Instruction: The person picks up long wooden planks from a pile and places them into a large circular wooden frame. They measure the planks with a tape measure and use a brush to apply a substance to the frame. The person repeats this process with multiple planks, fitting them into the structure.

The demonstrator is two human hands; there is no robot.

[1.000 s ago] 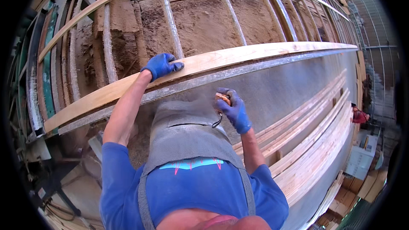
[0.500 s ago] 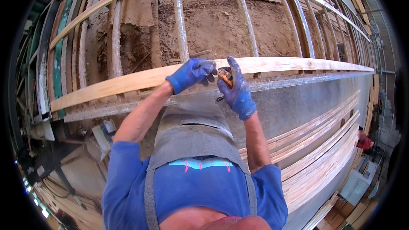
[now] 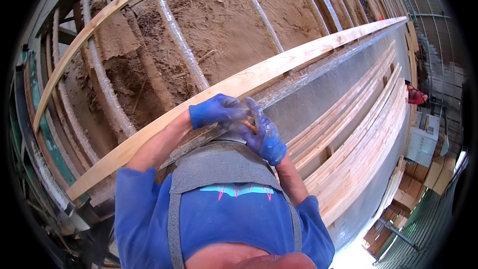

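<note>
Beside a long pale board (image 3: 279, 65), the gloved right hand (image 3: 267, 138) gripped a small orange-brown object (image 3: 251, 124) before a grey apron (image 3: 221, 162). The left hand (image 3: 211, 111) was curled close by, too blurred to tell whether it pinched anything.

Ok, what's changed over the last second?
The left hand has let go of the board and come right and toward the body, up to the right hand; blur hides whether it touches the tool. The right hand has come slightly left. The view has swung too. Unchanged: the right hand holds the tool; the board lies across the bars.
</note>
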